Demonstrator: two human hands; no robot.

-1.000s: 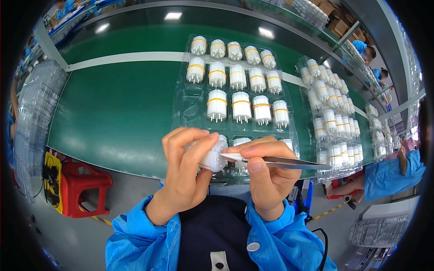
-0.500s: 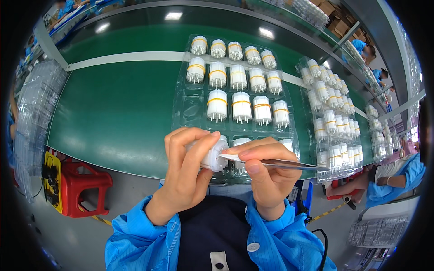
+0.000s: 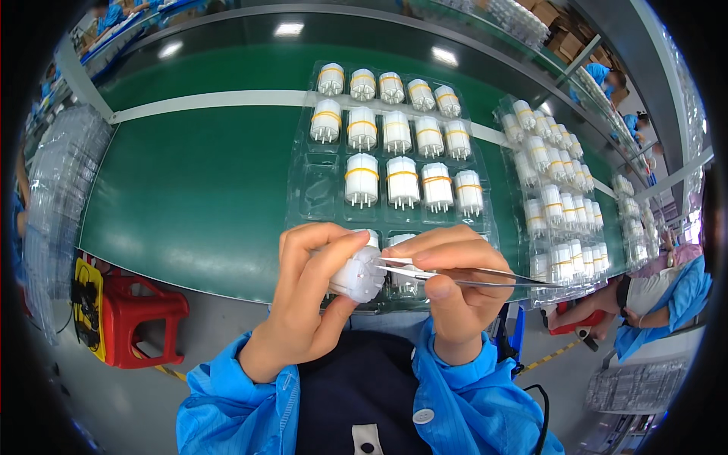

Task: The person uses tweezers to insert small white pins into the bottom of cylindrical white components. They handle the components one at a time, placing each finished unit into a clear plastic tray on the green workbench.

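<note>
My left hand point(image 3: 307, 299) is closed around a white plastic cylindrical housing point(image 3: 356, 277), its end face turned toward my right hand. Between the thumb and fingers of my right hand point(image 3: 462, 284) is a pair of metal tweezers point(image 3: 493, 279). Their two tips stand slightly apart, right by the end of the housing; whether they touch it I cannot tell. Just beyond my hands lies a clear plastic tray point(image 3: 315, 208) with rows of white pronged housings point(image 3: 362, 182), most wrapped with an orange band. One pocket at the tray's left side holds no housing.
More filled trays of banded housings point(image 3: 553, 201) extend along the green belt point(image 3: 189, 182) to the right. Stacked clear trays point(image 3: 64, 174) stand at the left. A red stool point(image 3: 144, 315) is below the belt's left edge. A co-worker in blue point(image 3: 660, 303) sits at the right.
The tweezer tips, close together before, are now spread slightly apart. My left hand has tilted the housing, showing more of its end face.
</note>
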